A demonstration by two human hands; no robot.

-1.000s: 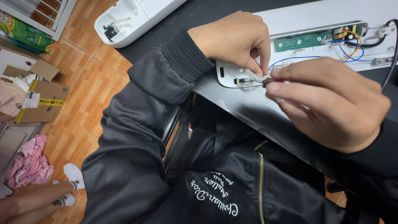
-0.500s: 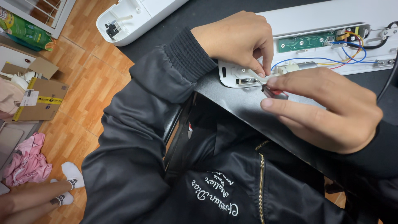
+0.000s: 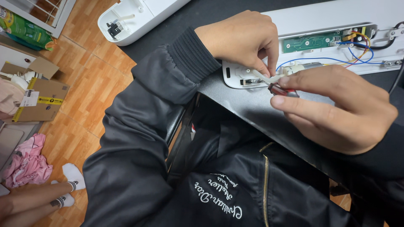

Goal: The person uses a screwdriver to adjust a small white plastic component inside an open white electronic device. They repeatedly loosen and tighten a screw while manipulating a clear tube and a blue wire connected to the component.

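A long white appliance housing [image 3: 324, 17] lies open on a black table, showing a green circuit board [image 3: 311, 43] and blue, red and yellow wires [image 3: 355, 46]. My left hand [image 3: 242, 38] rests on its rounded near end [image 3: 229, 77], fingertips pinching a small white part [image 3: 263, 77]. My right hand [image 3: 336, 107] holds a small dark red tool [image 3: 283, 90] between thumb and forefinger, its tip at that same white part. Both arms wear black jacket sleeves.
A second white housing piece [image 3: 134, 19] lies at the table's far left edge. On the wooden floor to the left are cardboard boxes [image 3: 38, 98], pink cloth [image 3: 27, 162], a green bag [image 3: 25, 29] and another person's feet in white socks [image 3: 69, 185].
My right hand has drawn slightly back and opened its fingers a little around the tool. My left hand stays pinching at the housing's end. The view shifted slightly.
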